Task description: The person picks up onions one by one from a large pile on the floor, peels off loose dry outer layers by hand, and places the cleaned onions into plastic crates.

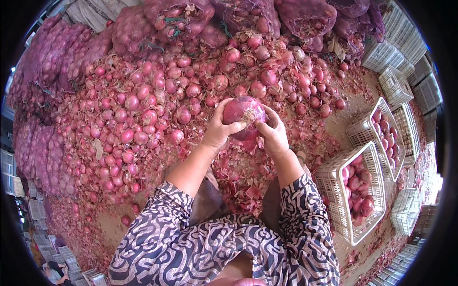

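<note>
One large red onion (244,112) is held up between my two hands, above the floor in front of me. On its left side, my left hand (221,127) wraps the bulb, with the thumb beside the dry root or neck tuft. My right hand (272,130) grips the opposite side, its thumb near the same tuft. The fingers behind the onion are partly hidden. Past my hands spreads a broad heap of loose red onions (139,107) mixed with papery skins. More shed skins (247,189) cover the floor between my legs.
Purple mesh sacks full of onions (132,32) line the back and left. At right stand a near plastic crate (331,178) and a farther plastic crate (357,127), both holding onions. Stacked crates (384,55) rise at far right. A person (55,273) is at the lower left edge.
</note>
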Motion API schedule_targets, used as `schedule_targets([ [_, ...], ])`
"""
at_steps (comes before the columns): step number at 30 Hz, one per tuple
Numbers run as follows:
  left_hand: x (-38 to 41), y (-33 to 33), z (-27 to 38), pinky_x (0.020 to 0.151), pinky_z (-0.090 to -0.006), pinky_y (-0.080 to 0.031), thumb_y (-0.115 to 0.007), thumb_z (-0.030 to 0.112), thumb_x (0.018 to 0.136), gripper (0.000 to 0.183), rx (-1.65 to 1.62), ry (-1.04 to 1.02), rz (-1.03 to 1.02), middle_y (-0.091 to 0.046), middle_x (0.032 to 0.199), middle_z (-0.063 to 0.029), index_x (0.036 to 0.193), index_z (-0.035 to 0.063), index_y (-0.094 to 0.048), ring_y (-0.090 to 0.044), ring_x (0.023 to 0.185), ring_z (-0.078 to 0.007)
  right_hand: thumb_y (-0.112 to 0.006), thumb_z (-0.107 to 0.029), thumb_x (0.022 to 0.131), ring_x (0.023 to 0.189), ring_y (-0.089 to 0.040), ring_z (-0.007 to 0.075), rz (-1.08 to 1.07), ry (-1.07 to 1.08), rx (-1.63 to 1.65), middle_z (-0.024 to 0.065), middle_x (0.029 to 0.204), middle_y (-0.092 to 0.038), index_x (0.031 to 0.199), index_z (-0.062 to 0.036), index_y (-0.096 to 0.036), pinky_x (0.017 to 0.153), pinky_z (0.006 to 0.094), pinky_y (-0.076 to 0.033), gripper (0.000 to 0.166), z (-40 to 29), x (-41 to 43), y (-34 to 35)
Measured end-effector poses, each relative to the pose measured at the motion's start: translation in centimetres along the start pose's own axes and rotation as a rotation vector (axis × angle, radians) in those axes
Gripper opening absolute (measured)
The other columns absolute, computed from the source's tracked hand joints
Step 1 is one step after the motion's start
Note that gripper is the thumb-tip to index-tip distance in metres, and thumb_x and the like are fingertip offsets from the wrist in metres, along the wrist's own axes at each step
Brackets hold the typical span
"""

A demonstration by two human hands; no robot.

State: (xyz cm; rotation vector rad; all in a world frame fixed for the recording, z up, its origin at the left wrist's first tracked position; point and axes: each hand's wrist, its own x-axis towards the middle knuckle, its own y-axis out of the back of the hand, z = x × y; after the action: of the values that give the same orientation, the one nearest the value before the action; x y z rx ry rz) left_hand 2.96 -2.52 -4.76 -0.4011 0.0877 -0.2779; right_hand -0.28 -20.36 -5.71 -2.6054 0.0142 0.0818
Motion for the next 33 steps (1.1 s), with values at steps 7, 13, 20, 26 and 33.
schedule_targets([
  [7, -0.2, 0.2, 1.7, 0.104, -0.0455, -0.048, -0.082, 0.009, 0.070, 0.078, -0.319, 0.027, -0.026, -0.057, 0.125, -0.0089, 0.138, 0.0088, -0.044, -0.057, 0.118, -0.0267, -0.073, -0.011, 0.089, 0.098, -0.064, 0.0160, -0.062, -0.275, -0.064, 0.0108, 0.110, -0.068, 0.129, 0.0014, -0.057, 0.086, 0.0296, -0.053, 0.044, -0.8, 1.3, 3.4],
  [13, 0.9, 0.8, 1.4, 0.103, -0.0469, -0.049, -0.082, 0.012, 0.074, 0.072, -0.311, -0.058, 0.073, -0.059, 0.125, -0.0095, 0.137, 0.0078, -0.047, -0.058, 0.118, -0.0285, -0.074, -0.015, 0.090, 0.100, -0.064, 0.0179, 0.111, 0.148, -0.277, 0.0117, 0.115, -0.064, 0.137, 0.0009, -0.047, 0.088, 0.0294, -0.054, 0.056, 1.2, 0.7, 1.2],
  [20, 1.5, 0.9, 0.5, 0.101, -0.0544, -0.050, -0.081, 0.018, 0.076, 0.075, -0.672, 0.121, 0.021, -0.057, 0.131, -0.0096, 0.142, 0.0155, -0.045, -0.055, 0.122, -0.0305, -0.071, -0.027, 0.086, 0.108, -0.064, 0.0373, -0.395, -0.479, -1.754, 0.0140, 0.122, -0.066, 0.139, -0.0111, -0.047, 0.098, 0.0477, -0.049, 0.061, 0.5, 2.0, 3.5],
  [26, 1.2, -2.1, -0.4, 0.097, -0.0467, -0.053, -0.073, 0.004, 0.079, 0.063, -0.122, -0.112, 0.087, -0.061, 0.123, -0.0124, 0.136, 0.0053, -0.048, -0.062, 0.111, -0.0292, -0.088, -0.024, 0.074, 0.136, -0.044, 0.0316, -0.159, 0.270, -0.352, 0.0191, 0.149, -0.042, 0.151, -0.0039, -0.033, 0.115, 0.0425, -0.035, 0.096, -3.0, -0.3, 0.3],
  [33, -0.9, -6.4, -4.3, 0.103, -0.0387, -0.046, -0.082, 0.009, 0.075, 0.083, 0.546, -0.352, -0.290, -0.049, 0.139, -0.0145, 0.145, 0.0037, -0.037, -0.054, 0.123, -0.0238, -0.082, -0.027, 0.083, 0.111, -0.059, 0.0164, 0.111, 0.238, -0.160, 0.0075, 0.120, -0.063, 0.138, -0.0013, -0.053, 0.100, 0.0318, -0.047, 0.067, -5.6, -2.2, 3.4],
])
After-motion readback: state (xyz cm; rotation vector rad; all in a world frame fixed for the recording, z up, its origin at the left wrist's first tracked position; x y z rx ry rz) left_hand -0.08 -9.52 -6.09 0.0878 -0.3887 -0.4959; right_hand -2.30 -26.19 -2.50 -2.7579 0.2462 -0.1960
